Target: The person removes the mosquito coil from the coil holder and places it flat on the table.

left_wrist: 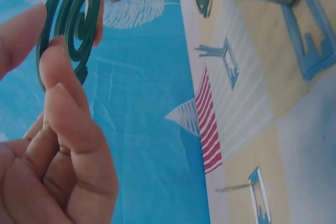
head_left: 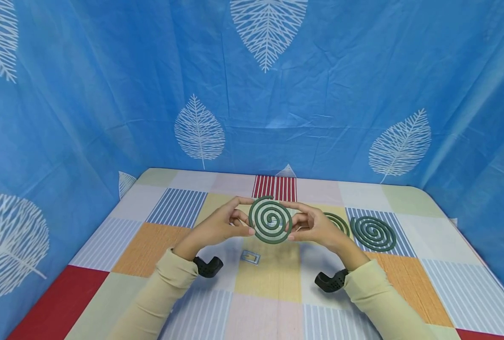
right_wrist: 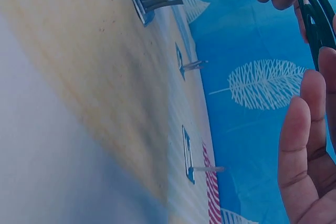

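Note:
A green mosquito coil [head_left: 271, 219] is held upright above the table, its flat spiral facing the head camera. My left hand [head_left: 222, 224] pinches its left edge between thumb and fingers. On the opposite edge, my right hand [head_left: 317, 229] holds it the same way, index finger along the top and thumb lower down. Below the coil, a small metal coil stand [head_left: 250, 257] lies on the table. The left wrist view shows a nearer stand [left_wrist: 310, 30] with a raised prong, plus two more behind it.
To the right lies a flat green coil [head_left: 373, 233]. Beside it, another coil [head_left: 339, 222] is partly hidden by my right hand. A patchwork cloth [head_left: 269, 311] covers the table. Blue leaf-print curtains [head_left: 303, 94] hang behind and at both sides.

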`<action>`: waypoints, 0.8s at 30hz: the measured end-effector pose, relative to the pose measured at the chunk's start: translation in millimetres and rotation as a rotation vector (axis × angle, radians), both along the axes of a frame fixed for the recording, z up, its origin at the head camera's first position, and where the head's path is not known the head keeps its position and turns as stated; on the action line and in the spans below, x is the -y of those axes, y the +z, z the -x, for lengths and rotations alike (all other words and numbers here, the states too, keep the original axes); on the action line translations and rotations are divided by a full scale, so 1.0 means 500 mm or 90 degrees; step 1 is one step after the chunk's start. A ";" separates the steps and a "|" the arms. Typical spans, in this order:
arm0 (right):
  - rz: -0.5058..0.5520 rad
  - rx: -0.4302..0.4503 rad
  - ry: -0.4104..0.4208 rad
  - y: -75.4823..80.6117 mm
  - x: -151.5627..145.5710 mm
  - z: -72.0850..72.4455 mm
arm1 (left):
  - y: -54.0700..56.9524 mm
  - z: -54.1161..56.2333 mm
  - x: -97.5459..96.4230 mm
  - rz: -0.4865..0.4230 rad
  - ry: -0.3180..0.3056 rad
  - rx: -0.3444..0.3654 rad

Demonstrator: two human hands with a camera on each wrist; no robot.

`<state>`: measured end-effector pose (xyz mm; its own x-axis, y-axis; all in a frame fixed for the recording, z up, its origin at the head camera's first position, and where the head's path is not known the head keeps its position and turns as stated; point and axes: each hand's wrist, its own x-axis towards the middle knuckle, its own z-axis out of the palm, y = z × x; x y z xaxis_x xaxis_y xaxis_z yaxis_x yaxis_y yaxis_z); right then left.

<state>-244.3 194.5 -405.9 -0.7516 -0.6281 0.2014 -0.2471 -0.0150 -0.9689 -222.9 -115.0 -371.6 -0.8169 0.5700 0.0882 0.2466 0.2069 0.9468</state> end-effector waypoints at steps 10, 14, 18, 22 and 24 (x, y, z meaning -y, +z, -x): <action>-0.002 -0.004 0.000 -0.009 -0.033 -0.004 | -0.007 -0.011 -0.030 0.028 0.008 -0.024; -0.007 -0.007 0.006 -0.010 -0.047 -0.007 | -0.012 -0.016 -0.042 0.039 0.011 -0.030; -0.022 -0.007 0.004 -0.011 -0.060 -0.011 | -0.019 -0.019 -0.050 0.044 0.013 -0.029; -0.031 0.000 0.005 -0.011 -0.072 -0.013 | -0.025 -0.025 -0.058 0.055 0.021 -0.031; -0.035 0.001 0.007 -0.012 -0.077 -0.014 | -0.027 -0.027 -0.064 0.059 0.026 -0.031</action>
